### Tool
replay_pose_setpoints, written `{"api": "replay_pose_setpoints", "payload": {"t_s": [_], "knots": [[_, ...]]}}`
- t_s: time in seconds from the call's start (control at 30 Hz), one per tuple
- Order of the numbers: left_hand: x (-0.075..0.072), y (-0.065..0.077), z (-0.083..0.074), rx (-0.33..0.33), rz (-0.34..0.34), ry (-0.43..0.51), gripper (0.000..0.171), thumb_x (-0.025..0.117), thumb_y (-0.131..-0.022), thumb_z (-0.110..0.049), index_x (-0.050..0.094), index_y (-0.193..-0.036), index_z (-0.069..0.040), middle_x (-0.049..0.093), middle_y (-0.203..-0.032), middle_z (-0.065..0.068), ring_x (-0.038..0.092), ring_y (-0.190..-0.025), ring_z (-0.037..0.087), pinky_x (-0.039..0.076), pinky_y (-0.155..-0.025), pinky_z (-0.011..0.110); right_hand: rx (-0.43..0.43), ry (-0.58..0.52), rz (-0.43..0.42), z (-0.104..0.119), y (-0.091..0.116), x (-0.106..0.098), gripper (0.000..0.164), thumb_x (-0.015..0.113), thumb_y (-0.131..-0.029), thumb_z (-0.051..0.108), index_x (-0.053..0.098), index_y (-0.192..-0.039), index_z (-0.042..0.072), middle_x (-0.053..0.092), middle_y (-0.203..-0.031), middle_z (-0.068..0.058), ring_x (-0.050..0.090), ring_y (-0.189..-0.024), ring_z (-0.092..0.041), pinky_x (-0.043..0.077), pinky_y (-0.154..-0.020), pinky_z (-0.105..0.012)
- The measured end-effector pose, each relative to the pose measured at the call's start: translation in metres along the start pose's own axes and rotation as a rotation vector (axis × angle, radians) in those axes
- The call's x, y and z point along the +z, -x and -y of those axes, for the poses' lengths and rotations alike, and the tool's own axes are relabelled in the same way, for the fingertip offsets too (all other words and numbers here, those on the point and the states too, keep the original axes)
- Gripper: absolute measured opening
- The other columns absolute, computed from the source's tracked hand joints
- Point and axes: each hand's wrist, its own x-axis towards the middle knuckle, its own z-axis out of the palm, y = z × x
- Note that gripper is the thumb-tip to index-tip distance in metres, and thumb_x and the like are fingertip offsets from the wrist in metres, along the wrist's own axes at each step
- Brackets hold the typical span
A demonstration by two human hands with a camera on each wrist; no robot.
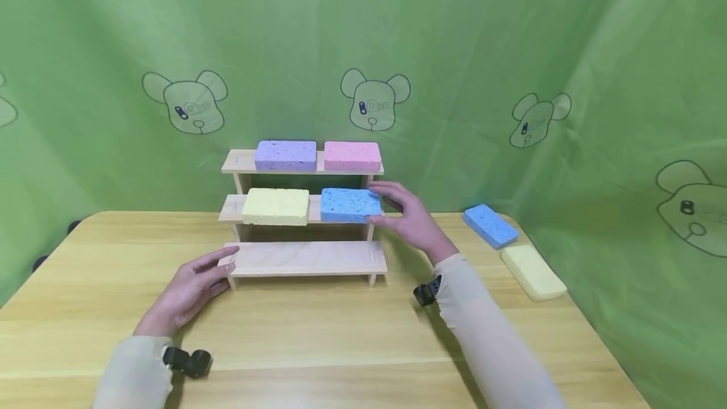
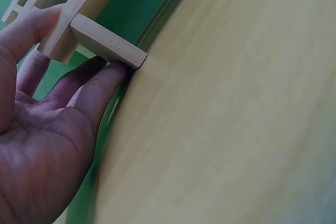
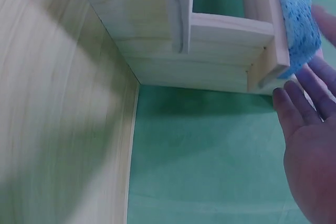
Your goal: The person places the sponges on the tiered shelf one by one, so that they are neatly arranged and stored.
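A three-step wooden rack (image 1: 307, 257) stands on the table. My left hand (image 1: 193, 286) grips the left end of its lowest step. In the left wrist view, the thumb is at the board's end and fingertips (image 2: 116, 69) touch the leg (image 2: 107, 40) below. On the middle step, a blue sponge (image 1: 349, 205) lies right of a pale yellow sponge (image 1: 276, 207). My right hand (image 1: 417, 219) holds the blue sponge's right end, thumb in front and fingers behind. A purple sponge (image 1: 286, 156) and a pink sponge (image 1: 352, 156) lie on the top step.
At the table's right edge lie another blue sponge (image 1: 491, 226) and another pale yellow sponge (image 1: 532, 272). A green curtain (image 1: 454, 30) with bear-head drawings hangs behind and at the sides of the wooden table (image 1: 307, 346).
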Motion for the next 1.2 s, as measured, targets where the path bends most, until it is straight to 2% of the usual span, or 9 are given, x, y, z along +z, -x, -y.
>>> {"api": "replay_pose_setpoints", "payload": {"t_s": [0.13,0.37,0.6,0.77,0.93,1.1,1.2], "knots": [[0.0,-0.001,-0.002,0.006,0.001,0.001,0.055,0.064,-0.095,-0.009,0.043,-0.145,0.0,0.006,-0.162,0.019,0.058,-0.113,0.011,0.045,-0.103,0.03,0.029,-0.036,-0.04,0.0,0.007,-0.009,0.06,0.076,-0.087,0.024,0.052,-0.14,0.011,0.044,-0.144,0.003,0.04,-0.134,-0.026,0.031,-0.115,-0.043],[0.001,0.001,-0.003,-0.003,0.002,-0.008,0.055,0.064,-0.095,-0.009,0.043,-0.145,-0.001,0.006,-0.161,0.019,0.058,-0.113,0.01,0.045,-0.103,0.031,0.053,-0.052,-0.021,-0.001,0.024,-0.026,0.051,0.067,-0.093,0.006,0.049,-0.14,0.001,0.041,-0.146,-0.014,0.039,-0.134,-0.034,0.031,-0.115,-0.048],[0.002,0.002,0.0,-0.004,-0.002,0.001,0.054,0.065,-0.095,-0.009,0.044,-0.145,-0.001,0.006,-0.162,0.018,0.058,-0.114,0.011,0.044,-0.103,0.032,0.058,0.03,-0.014,0.0,0.045,-0.041,0.053,0.068,-0.093,0.01,0.049,-0.142,0.007,0.043,-0.145,-0.009,0.038,-0.135,-0.031,0.032,-0.115,-0.046],[0.003,0.001,0.0,-0.013,0.008,0.003,0.055,0.064,-0.095,-0.009,0.043,-0.145,0.0,0.004,-0.162,0.018,0.058,-0.114,0.012,0.044,-0.104,0.033,0.035,0.072,-0.017,-0.003,0.059,-0.052,0.051,0.07,-0.092,0.009,0.052,-0.139,0.005,0.046,-0.142,-0.012,0.039,-0.134,-0.033,0.031,-0.115,-0.049],[0.003,-0.001,-0.003,-0.008,-0.005,0.025,0.055,0.066,-0.094,-0.008,0.045,-0.144,-0.002,0.004,-0.162,0.018,0.059,-0.113,0.012,0.045,-0.103,0.033,0.033,0.072,-0.035,-0.007,0.065,-0.062,0.051,0.071,-0.091,0.007,0.053,-0.138,0.004,0.048,-0.14,-0.011,0.04,-0.133,-0.032,0.033,-0.114,-0.047],[0.001,-0.001,-0.003,-0.021,-0.004,0.026,0.052,0.065,-0.094,-0.008,0.048,-0.143,-0.004,0.004,-0.162,0.018,0.059,-0.111,0.012,0.046,-0.102,0.032,0.047,0.126,-0.06,-0.013,0.076,-0.077,0.049,0.071,-0.091,0.008,0.054,-0.137,0.002,0.048,-0.139,-0.011,0.039,-0.133,-0.03,0.03,-0.115,-0.047],[0.0,-0.001,-0.003,-0.018,-0.002,0.026,0.051,0.065,-0.094,-0.008,0.05,-0.142,-0.005,0.005,-0.162,0.018,0.06,-0.111,0.012,0.047,-0.102,0.032,0.052,0.162,-0.084,-0.015,0.086,-0.087,0.048,0.069,-0.093,0.009,0.053,-0.137,0.002,0.048,-0.139,-0.012,0.039,-0.133,-0.031,0.03,-0.116,-0.04]]}}
